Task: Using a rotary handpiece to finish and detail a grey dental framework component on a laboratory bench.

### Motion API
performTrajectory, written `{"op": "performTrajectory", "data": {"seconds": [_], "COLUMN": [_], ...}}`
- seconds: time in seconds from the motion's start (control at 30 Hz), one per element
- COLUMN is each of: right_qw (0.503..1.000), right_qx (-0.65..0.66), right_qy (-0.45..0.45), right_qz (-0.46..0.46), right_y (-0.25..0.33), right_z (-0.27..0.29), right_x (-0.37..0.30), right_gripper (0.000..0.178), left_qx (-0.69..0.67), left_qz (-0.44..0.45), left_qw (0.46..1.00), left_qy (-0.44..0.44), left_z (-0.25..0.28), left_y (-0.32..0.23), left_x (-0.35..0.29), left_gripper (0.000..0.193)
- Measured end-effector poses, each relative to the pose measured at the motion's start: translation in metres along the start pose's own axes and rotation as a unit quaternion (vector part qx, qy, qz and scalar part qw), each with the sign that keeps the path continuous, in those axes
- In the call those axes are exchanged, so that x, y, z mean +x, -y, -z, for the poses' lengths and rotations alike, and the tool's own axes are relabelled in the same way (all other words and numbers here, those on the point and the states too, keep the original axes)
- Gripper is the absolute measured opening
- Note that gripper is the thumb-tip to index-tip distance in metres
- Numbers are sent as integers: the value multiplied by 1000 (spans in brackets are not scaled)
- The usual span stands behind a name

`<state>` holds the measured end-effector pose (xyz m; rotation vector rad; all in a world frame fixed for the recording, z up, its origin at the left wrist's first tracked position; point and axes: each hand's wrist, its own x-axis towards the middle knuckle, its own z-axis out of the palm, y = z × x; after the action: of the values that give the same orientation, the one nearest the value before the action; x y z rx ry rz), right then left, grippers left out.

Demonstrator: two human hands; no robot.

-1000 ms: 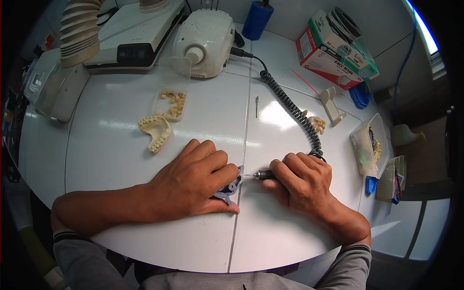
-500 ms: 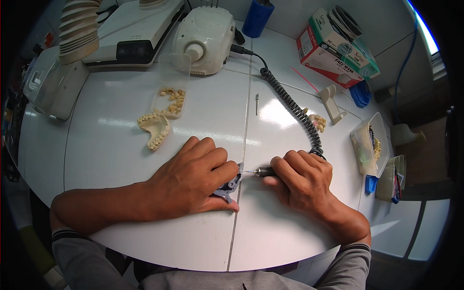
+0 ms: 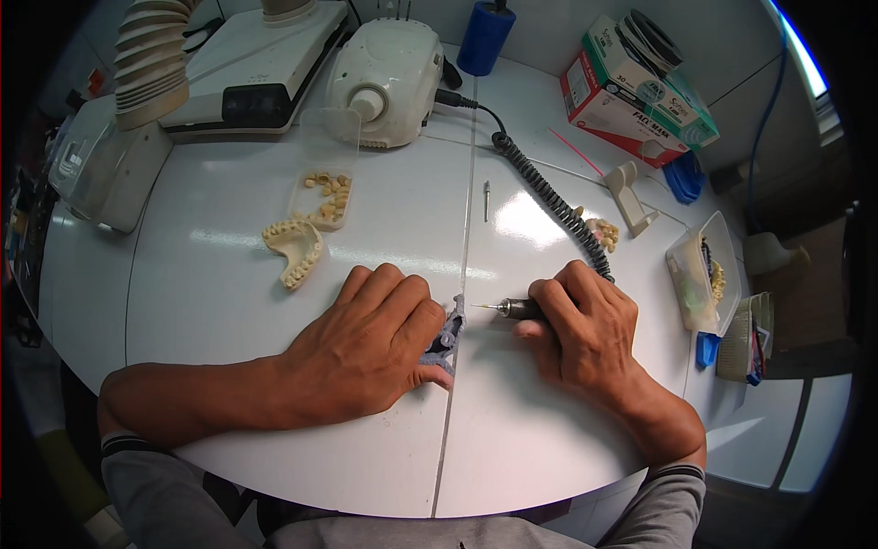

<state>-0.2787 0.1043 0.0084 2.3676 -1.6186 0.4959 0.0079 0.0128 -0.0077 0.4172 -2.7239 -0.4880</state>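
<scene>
Head view, surface: a white table with a curved near edge was seen, a seam running from the far edge to the near edge through its middle.
Head view, left hand: the left hand was laid palm down near the middle of the table, just left of the seam, its fingers curled over a small grey dental model, which was gripped and pressed against the tabletop.
Head view, grey dental model: only its right edge was shown past the fingertips, lying on the seam.
Head view, right hand: the right hand was closed around a dark rotary handpiece, held like a pen just right of the seam.
Head view, handpiece: its thin bur was pointed left toward the grey model, the tip close to it; whether they touched could not be told.
Head view, cord: a black coiled cord was run from the right hand to a white motor unit at the far edge.
Head view, left half: a cream tooth cast and a clear tray of loose teeth were set well apart from the left hand, toward the far left.
Head view, far edge: a ribbed suction hose, a blue cylinder and a red and green box were seen.
Head view, right edge: a clear container was placed there.
</scene>
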Motion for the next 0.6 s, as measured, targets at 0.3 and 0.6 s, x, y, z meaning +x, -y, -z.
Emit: {"op": "performTrajectory", "data": {"seconds": [0.3, 0.6], "right_qw": [998, 998], "right_qx": [30, 18], "right_qy": [20, 26], "right_qz": [46, 50], "right_y": [-3, -3], "right_z": [5, 3], "right_x": [3, 5], "right_gripper": [50, 57], "left_qx": [-13, -40], "left_qz": [-8, -21], "left_qw": [1000, 999], "left_qy": [14, 16], "left_z": [5, 4], "left_y": [-1, 2], "left_x": [0, 0], "left_gripper": [61, 61]}}
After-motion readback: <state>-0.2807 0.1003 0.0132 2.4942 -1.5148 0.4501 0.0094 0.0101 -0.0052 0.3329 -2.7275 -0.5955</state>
